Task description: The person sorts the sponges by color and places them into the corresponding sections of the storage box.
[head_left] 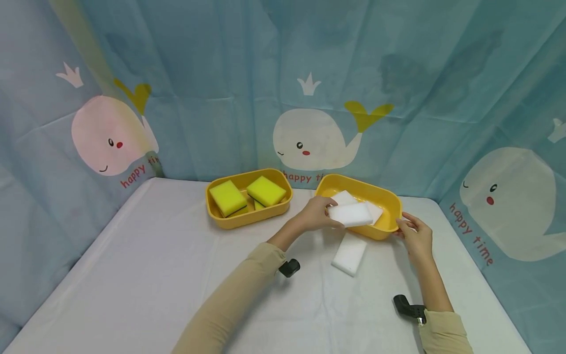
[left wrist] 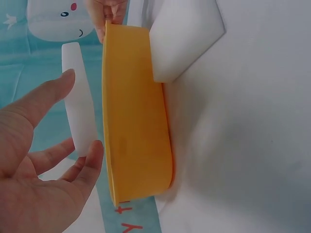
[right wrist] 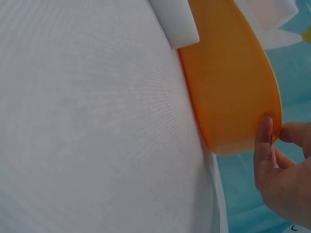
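Observation:
My left hand (head_left: 316,214) pinches a white sponge (head_left: 351,215) between thumb and fingers, over the front rim of the right yellow tray (head_left: 378,234). In the left wrist view the held sponge (left wrist: 77,99) stands edge-on beside the tray wall (left wrist: 138,116), above its rim. Inside that tray lie more white sponges (head_left: 343,197), partly hidden by the held one. My right hand (head_left: 415,237) grips the tray's right end, thumb outside and fingers at the rim, as the right wrist view shows on the tray (right wrist: 233,87). Another white sponge (head_left: 349,254) lies on the table against the tray's front.
A second yellow tray (head_left: 234,223) stands to the left at the back, holding several yellow sponges (head_left: 227,197) with dark undersides. The white-covered table (head_left: 146,275) meets a blue curtain (head_left: 212,98) with printed whales behind and at both sides.

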The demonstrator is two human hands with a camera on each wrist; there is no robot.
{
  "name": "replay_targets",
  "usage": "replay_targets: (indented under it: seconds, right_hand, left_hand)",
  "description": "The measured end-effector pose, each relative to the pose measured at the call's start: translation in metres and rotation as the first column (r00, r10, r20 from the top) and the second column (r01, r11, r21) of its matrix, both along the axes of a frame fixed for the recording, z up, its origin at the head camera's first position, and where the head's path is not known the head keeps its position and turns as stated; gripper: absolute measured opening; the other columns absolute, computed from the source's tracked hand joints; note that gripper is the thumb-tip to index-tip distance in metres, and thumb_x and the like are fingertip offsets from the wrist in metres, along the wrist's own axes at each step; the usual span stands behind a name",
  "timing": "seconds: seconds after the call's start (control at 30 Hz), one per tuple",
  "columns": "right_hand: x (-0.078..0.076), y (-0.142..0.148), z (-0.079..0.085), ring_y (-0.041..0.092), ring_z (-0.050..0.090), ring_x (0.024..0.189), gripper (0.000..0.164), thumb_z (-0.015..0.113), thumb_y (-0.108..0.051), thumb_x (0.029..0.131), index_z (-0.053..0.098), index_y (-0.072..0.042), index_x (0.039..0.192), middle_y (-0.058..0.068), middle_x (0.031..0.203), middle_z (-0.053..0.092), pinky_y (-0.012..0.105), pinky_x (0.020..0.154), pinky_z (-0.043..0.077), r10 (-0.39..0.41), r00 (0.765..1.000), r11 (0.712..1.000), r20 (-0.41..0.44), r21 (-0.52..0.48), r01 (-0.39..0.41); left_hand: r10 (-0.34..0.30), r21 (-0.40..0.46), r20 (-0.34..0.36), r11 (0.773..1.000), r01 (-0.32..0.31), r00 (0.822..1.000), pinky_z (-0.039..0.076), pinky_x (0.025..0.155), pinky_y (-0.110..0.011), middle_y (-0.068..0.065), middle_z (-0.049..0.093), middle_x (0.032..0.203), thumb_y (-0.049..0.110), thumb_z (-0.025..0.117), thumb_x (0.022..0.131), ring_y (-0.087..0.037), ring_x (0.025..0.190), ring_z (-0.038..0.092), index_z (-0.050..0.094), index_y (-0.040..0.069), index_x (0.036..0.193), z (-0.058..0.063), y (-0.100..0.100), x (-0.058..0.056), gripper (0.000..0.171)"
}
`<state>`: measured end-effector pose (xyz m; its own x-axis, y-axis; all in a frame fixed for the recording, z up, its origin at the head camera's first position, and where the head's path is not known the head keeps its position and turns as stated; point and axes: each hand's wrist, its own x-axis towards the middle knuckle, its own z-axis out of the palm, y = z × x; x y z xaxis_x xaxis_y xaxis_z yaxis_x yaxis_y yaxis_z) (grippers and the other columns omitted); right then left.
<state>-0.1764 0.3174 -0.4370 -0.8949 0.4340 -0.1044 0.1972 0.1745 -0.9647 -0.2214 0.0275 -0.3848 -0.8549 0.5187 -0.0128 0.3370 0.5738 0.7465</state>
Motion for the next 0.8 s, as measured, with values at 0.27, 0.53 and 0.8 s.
replay_targets:
  seconds: [0.27,0.53,0.8]
  right_hand:
    - [0.000,0.001,-0.001,-0.003,0.062,0.071,0.053,0.057,-0.013,0.109,0.043,0.004,0.157,0.002,0.107,0.051,0.010,0.071,0.057,0.012,1.000,1.000,-0.011,0.001,-0.012]
    - [0.000,0.002,-0.002,-0.002,0.062,0.071,0.053,0.058,-0.012,0.109,0.044,0.005,0.157,0.002,0.106,0.052,0.011,0.070,0.057,0.010,1.000,1.000,-0.021,-0.001,-0.010]
    - [0.000,0.000,-0.001,-0.002,0.062,0.071,0.052,0.058,-0.013,0.109,0.045,0.005,0.156,0.002,0.104,0.053,0.011,0.071,0.058,0.008,0.999,1.000,-0.032,0.010,-0.008]
  left_hand:
    - [0.029,-0.005,-0.010,1.000,-0.029,1.000,0.048,0.079,-0.021,-0.011,0.067,0.122,0.030,0.090,0.087,-0.015,0.096,0.055,0.063,-0.001,0.140,-0.001,0.016,-0.004,0.067]
    - [0.047,-0.042,-0.031,0.998,-0.048,0.998,0.052,0.090,-0.024,-0.013,0.068,0.130,0.031,0.088,0.088,-0.018,0.107,0.059,0.064,0.000,0.140,0.004,0.028,-0.004,0.065]
    - [0.072,-0.066,-0.046,0.995,-0.075,0.996,0.052,0.106,-0.029,-0.012,0.067,0.139,0.034,0.088,0.088,-0.023,0.127,0.061,0.064,0.001,0.140,0.007,0.041,-0.006,0.066]
